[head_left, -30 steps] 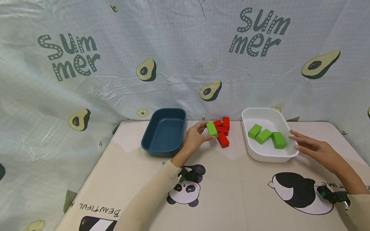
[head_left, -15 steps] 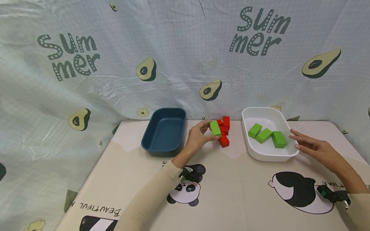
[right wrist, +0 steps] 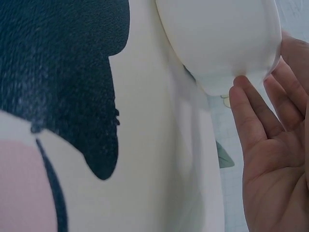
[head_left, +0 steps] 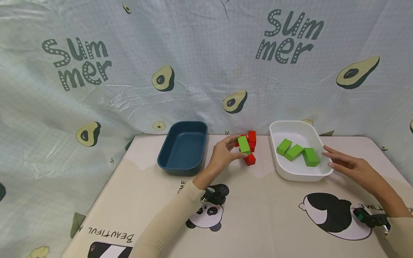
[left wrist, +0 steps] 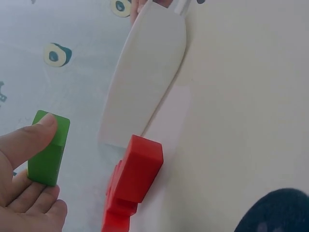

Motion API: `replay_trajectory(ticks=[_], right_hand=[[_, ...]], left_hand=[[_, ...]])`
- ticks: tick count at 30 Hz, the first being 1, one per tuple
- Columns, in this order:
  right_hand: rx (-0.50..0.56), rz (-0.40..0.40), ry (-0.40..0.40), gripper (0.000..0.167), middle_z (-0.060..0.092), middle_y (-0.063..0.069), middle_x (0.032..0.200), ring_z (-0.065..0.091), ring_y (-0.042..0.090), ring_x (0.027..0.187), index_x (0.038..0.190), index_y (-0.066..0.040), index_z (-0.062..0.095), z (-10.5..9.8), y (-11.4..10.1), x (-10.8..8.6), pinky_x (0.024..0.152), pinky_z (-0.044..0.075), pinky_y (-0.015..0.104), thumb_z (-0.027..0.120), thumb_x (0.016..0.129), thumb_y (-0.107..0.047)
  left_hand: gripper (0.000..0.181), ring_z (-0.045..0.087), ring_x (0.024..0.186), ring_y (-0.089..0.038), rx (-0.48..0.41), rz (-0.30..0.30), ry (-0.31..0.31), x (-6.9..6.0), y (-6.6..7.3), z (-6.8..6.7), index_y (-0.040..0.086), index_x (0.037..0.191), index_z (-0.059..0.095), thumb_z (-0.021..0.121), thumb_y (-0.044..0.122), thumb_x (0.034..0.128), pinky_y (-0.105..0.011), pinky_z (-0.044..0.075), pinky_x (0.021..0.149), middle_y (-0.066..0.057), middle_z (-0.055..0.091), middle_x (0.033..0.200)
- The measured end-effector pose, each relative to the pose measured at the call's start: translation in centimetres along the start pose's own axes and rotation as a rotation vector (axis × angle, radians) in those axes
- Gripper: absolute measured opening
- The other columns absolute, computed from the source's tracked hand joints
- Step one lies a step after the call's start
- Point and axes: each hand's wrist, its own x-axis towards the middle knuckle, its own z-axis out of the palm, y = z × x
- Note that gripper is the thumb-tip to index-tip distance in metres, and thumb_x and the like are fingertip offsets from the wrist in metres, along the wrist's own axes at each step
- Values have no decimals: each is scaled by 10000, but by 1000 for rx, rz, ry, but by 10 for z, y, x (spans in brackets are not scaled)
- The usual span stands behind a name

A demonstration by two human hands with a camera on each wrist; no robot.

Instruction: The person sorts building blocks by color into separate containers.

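Note:
My left hand [head_left: 222, 154] pinches a green block [head_left: 244, 144] between thumb and fingers, above a small pile of red blocks [head_left: 252, 137]. In the left wrist view the thumb lies on one face of the green block [left wrist: 48, 150], with fingers behind it. The white container [head_left: 298, 175] stands to the right, with several green blocks [head_left: 311, 157] inside. At its right wall rests my right hand [head_left: 355, 170], fingers fairly straight. The right wrist view shows fingertips [right wrist: 241, 87] against the outside of the white container [right wrist: 222, 38].
A dark blue container [head_left: 182, 170] stands left of the red blocks. Behind everything hangs a patterned cloth [head_left: 193, 53]. The table cover [head_left: 255, 215] bears panda prints and lettering.
My left hand has shifted a little to the right with the green block, which now hides more of the red pile. The right hand stays at the white container.

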Motion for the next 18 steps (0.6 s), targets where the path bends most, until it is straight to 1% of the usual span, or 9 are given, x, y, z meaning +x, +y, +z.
replay_trajectory(ticks=[4, 6, 11, 18], right_hand=[[-11, 7, -4, 507, 287, -231, 1609, 267, -269, 1279, 1501, -105, 515, -1, 0, 0, 903, 315, -49, 643, 1019, -194], [-15, 19, -3, 508, 288, -253, 1599, 267, -279, 1267, 1501, -114, 516, -1, 0, 0, 897, 315, -49, 645, 1018, -203], [-8, 15, 2, 502, 296, -252, 1596, 268, -269, 1281, 1494, -96, 520, 0, 1, 0, 909, 317, -45, 645, 1016, -186], [-9, 8, -6, 501, 277, -264, 1596, 255, -275, 1275, 1499, -102, 516, 0, 1, 0, 909, 306, -51, 636, 1023, -201]], left_hand=[[702, 593, 1292, -176, 10, 2, -9, -1, 4, 1, 63, 1414, 586, 885, 66, 779, -255, 437, 1100, -70, 647, 1369], [694, 591, 1295, -178, 5, 7, -14, -1, 6, 1, 66, 1407, 591, 885, 61, 778, -276, 438, 1104, -77, 650, 1363], [674, 599, 1285, -171, -3, 20, -16, -1, 8, 2, 83, 1388, 611, 887, 59, 774, -329, 442, 1110, -80, 667, 1338], [678, 604, 1278, -168, 11, 21, -15, -2, 10, 3, 100, 1384, 619, 894, 66, 766, -350, 454, 1106, -61, 670, 1331]])
